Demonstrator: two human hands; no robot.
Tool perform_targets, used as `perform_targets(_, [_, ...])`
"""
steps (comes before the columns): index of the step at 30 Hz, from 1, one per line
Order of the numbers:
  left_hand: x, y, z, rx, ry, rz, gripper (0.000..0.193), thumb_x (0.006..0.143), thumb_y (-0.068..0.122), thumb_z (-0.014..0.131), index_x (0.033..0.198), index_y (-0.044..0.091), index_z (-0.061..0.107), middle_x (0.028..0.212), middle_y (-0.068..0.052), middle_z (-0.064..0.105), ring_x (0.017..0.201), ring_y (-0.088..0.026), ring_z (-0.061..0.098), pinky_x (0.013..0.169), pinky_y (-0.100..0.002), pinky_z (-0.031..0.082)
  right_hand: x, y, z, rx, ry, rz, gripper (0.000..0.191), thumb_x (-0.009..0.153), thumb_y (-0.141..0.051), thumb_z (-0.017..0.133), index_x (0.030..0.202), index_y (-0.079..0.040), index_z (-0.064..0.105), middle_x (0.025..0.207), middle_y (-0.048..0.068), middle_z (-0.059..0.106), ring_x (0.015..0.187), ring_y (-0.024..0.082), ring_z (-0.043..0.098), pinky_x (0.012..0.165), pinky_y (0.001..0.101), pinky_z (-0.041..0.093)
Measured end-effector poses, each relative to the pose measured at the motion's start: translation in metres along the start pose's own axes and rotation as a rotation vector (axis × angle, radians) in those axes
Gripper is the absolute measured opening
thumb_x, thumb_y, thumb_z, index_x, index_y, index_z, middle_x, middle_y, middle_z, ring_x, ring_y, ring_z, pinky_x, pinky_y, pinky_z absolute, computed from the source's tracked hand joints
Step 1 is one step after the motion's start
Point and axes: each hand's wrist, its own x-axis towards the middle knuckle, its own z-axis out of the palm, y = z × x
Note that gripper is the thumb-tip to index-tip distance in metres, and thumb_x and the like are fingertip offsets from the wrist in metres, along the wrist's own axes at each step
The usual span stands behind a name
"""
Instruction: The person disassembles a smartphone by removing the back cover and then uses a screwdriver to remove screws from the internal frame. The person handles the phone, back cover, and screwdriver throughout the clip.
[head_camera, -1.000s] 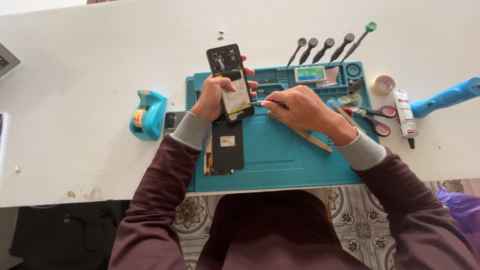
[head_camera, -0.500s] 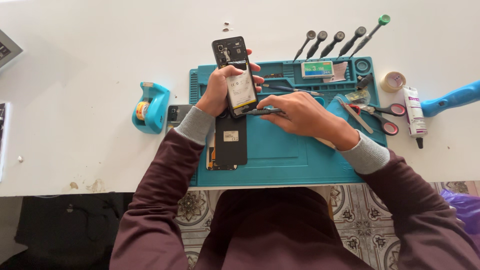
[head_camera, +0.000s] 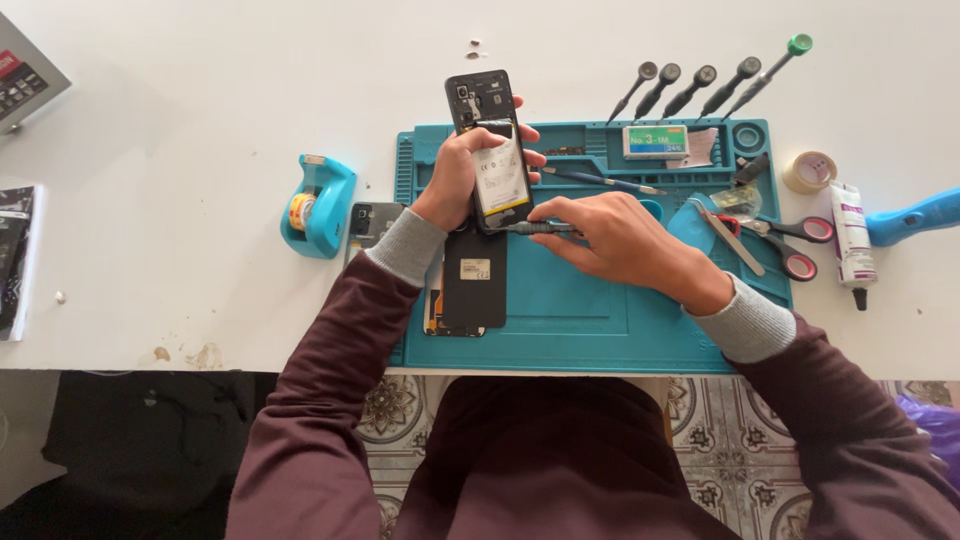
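Fingers of left hand (head_camera: 458, 178) grip the opened phone (head_camera: 490, 150); right hand (head_camera: 612, 235) pinches a screwdriver (head_camera: 533, 228) at its lower edge

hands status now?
Left hand: closed around the opened phone.
Right hand: closed on a screwdriver, tip at the phone.

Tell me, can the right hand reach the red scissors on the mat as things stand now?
Probably yes. The scissors lie uncovered just beside the right hand, with nothing between them, but that hand holds a screwdriver and would need to free itself first.
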Motion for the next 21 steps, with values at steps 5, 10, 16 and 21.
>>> perform_targets(5, [-0.003, -0.004, 0.003, -0.079, 0.07, 0.046, 0.057, 0.092, 0.006, 0.04, 0.149, 0.001, 0.039, 0.112, -0.02, 0.064, 0.092, -0.032, 0.071, 0.082, -0.047, 0.063, 0.001, -0.015, 0.0, -0.1, 0.08, -0.027, 0.022, 0.092, -0.025, 0.072, 0.102, -0.005, 0.071, 0.073, 0.013, 0.071, 0.061, 0.033, 0.068, 0.052, 0.04, 0.049])
perform_targets(10, [-0.008, -0.009, 0.01, -0.163, 0.163, 0.084, 0.053, 0.094, 0.008, 0.044, 0.147, 0.002, 0.043, 0.104, -0.014, 0.063, 0.086, -0.026, 0.068, 0.078, -0.041, 0.06, 0.002, -0.036, 0.002, -0.154, 0.074, 0.083, 0.027, 0.093, -0.03, 0.07, 0.086, -0.005, 0.076, 0.057, 0.009, 0.065, 0.043, 0.025, 0.059, 0.044, 0.0365, 0.043])
perform_targets(16, [-0.016, -0.011, 0.016, -0.223, 0.181, 0.075, 0.052, 0.094, 0.009, 0.049, 0.146, 0.004, 0.047, 0.096, -0.004, 0.055, 0.08, -0.014, 0.057, 0.073, -0.032, 0.055, 0.002, -0.036, 0.006, -0.198, 0.089, 0.093, 0.03, 0.09, -0.035, 0.072, 0.083, -0.006, 0.076, 0.045, 0.005, 0.059, 0.035, 0.019, 0.054, 0.039, 0.0335, 0.039])
perform_targets(21, [-0.016, -0.013, 0.017, -0.265, 0.17, 0.083, 0.048, 0.097, 0.013, 0.049, 0.144, 0.003, 0.048, 0.094, -0.003, 0.053, 0.079, -0.011, 0.055, 0.07, -0.028, 0.053, 0.0, -0.032, 0.005, -0.155, 0.046, 0.103, 0.028, 0.086, -0.036, 0.073, 0.094, -0.009, 0.076, 0.044, 0.005, 0.058, 0.035, 0.02, 0.056, 0.039, 0.0338, 0.039])
